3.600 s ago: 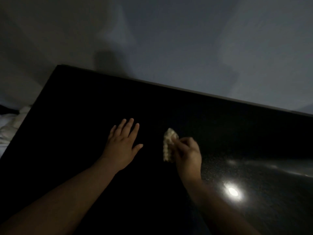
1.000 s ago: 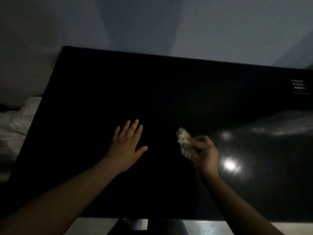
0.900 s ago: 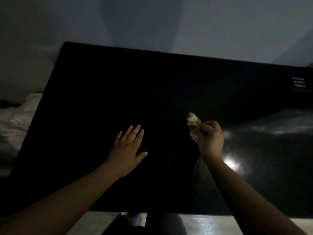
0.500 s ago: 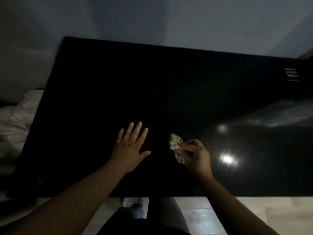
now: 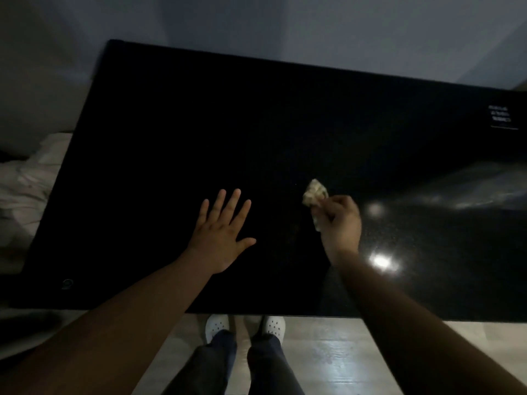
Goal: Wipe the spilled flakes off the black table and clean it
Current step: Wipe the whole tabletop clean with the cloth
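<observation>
R hand curled round a crumpled pale wad — wad sticks out past the fingertips on the far-left side, down at the table; actual contact can't be confirmed. L hand flat on the table, fingers straight and spread, holding nothing, well left of the wad. Flakes: fine specks show only in the glare right of the R hand. Pale shoes below the near table edge.
</observation>
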The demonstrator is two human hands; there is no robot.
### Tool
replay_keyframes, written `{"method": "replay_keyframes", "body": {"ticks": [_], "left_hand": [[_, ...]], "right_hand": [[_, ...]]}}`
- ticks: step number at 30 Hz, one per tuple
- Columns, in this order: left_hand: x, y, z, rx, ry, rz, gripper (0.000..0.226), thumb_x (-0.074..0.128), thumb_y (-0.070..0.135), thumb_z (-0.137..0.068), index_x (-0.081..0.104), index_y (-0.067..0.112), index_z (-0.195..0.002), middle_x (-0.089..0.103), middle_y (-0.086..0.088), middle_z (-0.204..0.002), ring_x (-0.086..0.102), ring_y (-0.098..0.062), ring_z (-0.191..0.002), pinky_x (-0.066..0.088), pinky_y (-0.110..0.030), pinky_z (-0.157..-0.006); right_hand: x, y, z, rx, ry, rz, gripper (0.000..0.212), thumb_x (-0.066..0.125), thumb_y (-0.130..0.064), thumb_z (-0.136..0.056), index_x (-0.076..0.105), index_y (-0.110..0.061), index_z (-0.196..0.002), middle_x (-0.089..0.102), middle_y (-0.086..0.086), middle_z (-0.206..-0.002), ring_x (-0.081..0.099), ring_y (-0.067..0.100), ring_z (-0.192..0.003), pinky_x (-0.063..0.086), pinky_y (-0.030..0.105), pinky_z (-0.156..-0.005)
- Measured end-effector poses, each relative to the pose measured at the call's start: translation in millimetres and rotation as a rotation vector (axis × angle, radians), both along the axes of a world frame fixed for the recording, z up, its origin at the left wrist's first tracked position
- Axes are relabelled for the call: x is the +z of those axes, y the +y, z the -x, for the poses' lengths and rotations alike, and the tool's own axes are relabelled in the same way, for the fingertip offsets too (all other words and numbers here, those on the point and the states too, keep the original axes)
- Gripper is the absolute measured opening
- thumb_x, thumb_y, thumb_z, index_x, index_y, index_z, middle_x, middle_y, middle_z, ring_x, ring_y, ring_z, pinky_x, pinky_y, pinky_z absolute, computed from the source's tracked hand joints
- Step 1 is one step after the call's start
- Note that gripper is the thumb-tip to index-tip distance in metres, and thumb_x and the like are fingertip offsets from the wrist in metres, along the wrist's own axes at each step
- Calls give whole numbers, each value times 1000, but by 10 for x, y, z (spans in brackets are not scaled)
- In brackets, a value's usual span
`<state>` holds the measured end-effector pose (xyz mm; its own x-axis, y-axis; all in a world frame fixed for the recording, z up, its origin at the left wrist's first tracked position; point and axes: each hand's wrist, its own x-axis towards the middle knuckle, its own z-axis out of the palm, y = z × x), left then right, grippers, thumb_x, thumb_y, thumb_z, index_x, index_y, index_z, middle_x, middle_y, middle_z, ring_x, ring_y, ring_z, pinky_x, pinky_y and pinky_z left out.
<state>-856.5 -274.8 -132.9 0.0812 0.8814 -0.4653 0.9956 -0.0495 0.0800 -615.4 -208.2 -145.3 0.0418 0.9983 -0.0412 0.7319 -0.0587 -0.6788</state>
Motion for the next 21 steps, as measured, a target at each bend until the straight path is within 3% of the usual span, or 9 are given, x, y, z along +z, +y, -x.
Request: {"method": "replay_keyframes", "body": {"ticks": [2, 7, 10, 12, 16, 18, 21], "left_hand": [[6, -4, -10, 5, -9, -9, 81, 20, 67, -92, -23, 28, -147, -37, -2, -151, -36, -25, -138, -9, -51, -116], [120, 73, -61, 41, -3, 83, 80, 25, 66, -93, -20, 29, -148, -36, 0, -152, -33, -25, -139, -11, -50, -116], [196, 12, -112, 91, -77, 29, 76, 30, 58, -96, -11, 26, -151, -28, 0, -155, -25, -23, -143, -6, -47, -118], [215, -165, -176, 152, -121, -82, 70, 30, 53, -98, -5, 25, -152, -21, 1, -158, -21, -21, -144, -5, -44, -119], [195, -636, -322, 215, -125, -127, 65, 27, 49, -99, 0, 24, -152, -16, 1, -159, -19, -19, -145, -4, -40, -119], [149, -824, -371, 214, -108, -113, 65, 21, 52, -98, 1, 23, -152, -14, 0, -159, -18, -18, -145, -4, -39, -119], [92, -1022, -420, 237, -119, -168, 73, 15, 56, -89, 17, 18, -151, 1, -3, -160, -6, -21, -147, 3, -41, -119]], "right_hand": [[3, -394, -16, 76, 58, 35, 12, 74, -19, -84, 72, -22, -95, 54, -10, -97, 56, 11, -90, 48, 19, -74], [223, -995, -70, 218, 191, 186, 13, 77, -15, -82, 76, -18, -95, 57, -12, -90, 58, 0, -81, 48, 16, -66], [357, -706, -245, 151, 172, 63, 11, 77, -17, -82, 75, -23, -91, 58, -8, -91, 60, 5, -79, 51, 22, -67], [330, -408, -368, 58, 89, -6, 11, 74, -20, -86, 76, -17, -96, 56, -7, -95, 60, 13, -85, 52, 28, -71], [72, -578, -369, 98, 26, 10, 16, 72, -19, -87, 73, -18, -103, 54, -7, -97, 56, 19, -93, 52, 37, -77], [8, -1036, -329, 177, 25, -11, 26, 72, -15, -86, 70, -23, -110, 51, -11, -102, 50, 11, -93, 50, 27, -79], [38, -1562, -327, 329, 38, 1, 31, 73, -15, -84, 71, -25, -113, 50, -15, -108, 45, 1, -94, 42, 13, -79]]}}
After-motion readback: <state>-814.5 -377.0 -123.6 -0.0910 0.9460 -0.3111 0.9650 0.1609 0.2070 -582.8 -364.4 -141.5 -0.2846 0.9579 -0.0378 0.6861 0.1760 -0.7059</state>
